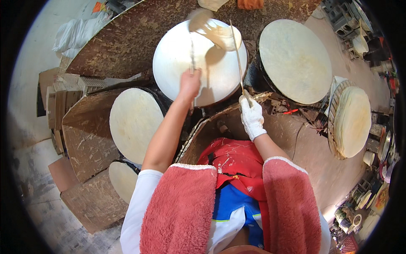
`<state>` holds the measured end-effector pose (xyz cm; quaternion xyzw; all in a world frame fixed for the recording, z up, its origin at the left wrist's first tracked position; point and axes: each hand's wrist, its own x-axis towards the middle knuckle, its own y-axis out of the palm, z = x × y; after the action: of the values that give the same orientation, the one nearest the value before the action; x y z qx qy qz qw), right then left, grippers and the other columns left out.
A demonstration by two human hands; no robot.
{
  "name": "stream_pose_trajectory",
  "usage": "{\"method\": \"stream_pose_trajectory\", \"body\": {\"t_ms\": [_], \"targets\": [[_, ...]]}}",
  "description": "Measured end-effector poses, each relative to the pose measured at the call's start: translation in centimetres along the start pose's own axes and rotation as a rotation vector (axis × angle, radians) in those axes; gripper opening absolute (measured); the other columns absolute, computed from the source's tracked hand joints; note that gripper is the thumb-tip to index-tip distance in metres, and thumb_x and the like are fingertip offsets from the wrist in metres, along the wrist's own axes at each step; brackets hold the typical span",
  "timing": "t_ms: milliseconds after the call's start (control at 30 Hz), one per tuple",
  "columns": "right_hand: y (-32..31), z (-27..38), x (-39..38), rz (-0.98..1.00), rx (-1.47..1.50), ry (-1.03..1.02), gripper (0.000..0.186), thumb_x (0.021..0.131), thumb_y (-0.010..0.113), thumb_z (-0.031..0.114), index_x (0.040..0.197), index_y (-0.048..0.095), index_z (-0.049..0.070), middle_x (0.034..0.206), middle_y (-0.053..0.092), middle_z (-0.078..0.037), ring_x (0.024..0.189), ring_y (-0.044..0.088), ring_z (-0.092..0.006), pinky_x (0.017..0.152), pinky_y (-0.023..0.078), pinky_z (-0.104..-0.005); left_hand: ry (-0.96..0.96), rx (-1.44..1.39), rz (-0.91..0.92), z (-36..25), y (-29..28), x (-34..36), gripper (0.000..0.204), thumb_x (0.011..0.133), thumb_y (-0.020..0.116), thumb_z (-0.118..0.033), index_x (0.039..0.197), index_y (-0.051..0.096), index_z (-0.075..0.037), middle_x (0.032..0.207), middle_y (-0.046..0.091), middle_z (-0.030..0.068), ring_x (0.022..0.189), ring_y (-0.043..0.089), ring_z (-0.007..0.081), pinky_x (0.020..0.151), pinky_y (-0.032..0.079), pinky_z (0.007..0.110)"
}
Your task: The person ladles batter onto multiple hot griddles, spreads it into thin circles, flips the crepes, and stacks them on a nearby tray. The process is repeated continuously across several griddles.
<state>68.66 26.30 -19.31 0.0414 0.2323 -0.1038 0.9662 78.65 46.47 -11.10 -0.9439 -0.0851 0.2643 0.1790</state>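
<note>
Two Sticks Over a White Pan

The right hand (252, 117), in a white glove, is closed on a thin stick (240, 71). The stick looks light and stiff, and might snap if bent hard. It is best held low, where the glove is. The glove may help the grip.

The left hand (190, 85) is bare and makes a fist around a rod (192, 55) over the pan (173, 63). The rod looks light too, so a fist should hold it well.

The pan is big, round and white. It may be hot and is likely heavy, so the bare hand should stay off it. Near its far edge is a tan lump (224, 37). It looks soft, wet and easy to tear, so a stick should suit it better than fingers.

The glove hides the stick's low end. The rod is smeared. I cannot tell if the brown blur (199, 20) past it is its tip, or if the lump touches the pan.
</note>
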Motion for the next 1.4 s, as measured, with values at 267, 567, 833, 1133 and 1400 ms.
{"method": "stream_pose_trajectory", "body": {"t_ms": [267,567,833,1133,1400], "targets": [[10.1,6.8,4.1,0.152,-0.27,-0.049,0.045,0.09,0.051,0.034,0.122,0.06,0.003,0.1,0.068,-0.019,0.092,0.064,-0.0273,0.082,0.047,-0.0365,-0.081,-1.094,0.583,-7.6,-9.3,-4.0,0.038,0.104,0.038,-0.026,0.068,0.034,-0.016,0.048,0.021,-0.0084,0.035,0.02,0.0044,0.031,0.021,0.022],[4.7,3.3,0.0,-0.095,-0.333,-0.049,0.044,0.091,0.056,0.022,0.128,0.056,-0.001,0.116,0.066,-0.016,0.087,0.062,-0.0158,0.078,0.049,-0.0274,0.058,-1.431,0.716,-3.0,-17.4,-9.2,0.034,0.106,0.026,-0.029,0.075,0.033,-0.015,0.046,0.02,-0.0071,0.033,0.017,0.0048,0.028,0.021,0.023],[8.3,4.7,4.1,0.068,-0.575,-0.216,0.05,0.09,0.055,0.032,0.127,0.057,-0.003,0.111,0.068,-0.018,0.098,0.065,-0.0248,0.086,0.049,-0.0302,-0.041,-1.567,0.64,0.6,-19.3,-10.9,0.031,0.106,0.027,-0.026,0.079,0.034,-0.014,0.048,0.023,-0.0059,0.035,0.023,0.0058,0.033,0.027,0.024],[7.9,6.9,4.2,0.158,-0.672,-0.205,0.046,0.088,0.054,0.041,0.122,0.063,0.011,0.116,0.063,-0.021,0.109,0.061,-0.0332,0.095,0.045,-0.0383,-0.064,-1.383,0.292,5.3,-19.4,-15.3,0.033,0.105,0.032,-0.031,0.076,0.036,-0.015,0.049,0.022,-0.0069,0.036,0.018,0.0055,0.033,0.024,0.024],[3.4,10.7,9.6,0.088,-0.692,-0.32,0.04,0.088,0.057,0.035,0.117,0.065,0.009,0.106,0.066,-0.022,0.096,0.064,-0.0358,0.087,0.05,-0.0373,-0.018,-1.47,0.153,5.9,-18.9,-17.8,0.036,0.105,0.031,-0.032,0.074,0.036,-0.015,0.047,0.02,-0.007,0.035,0.017,0.0055,0.032,0.021,0.023]]}}
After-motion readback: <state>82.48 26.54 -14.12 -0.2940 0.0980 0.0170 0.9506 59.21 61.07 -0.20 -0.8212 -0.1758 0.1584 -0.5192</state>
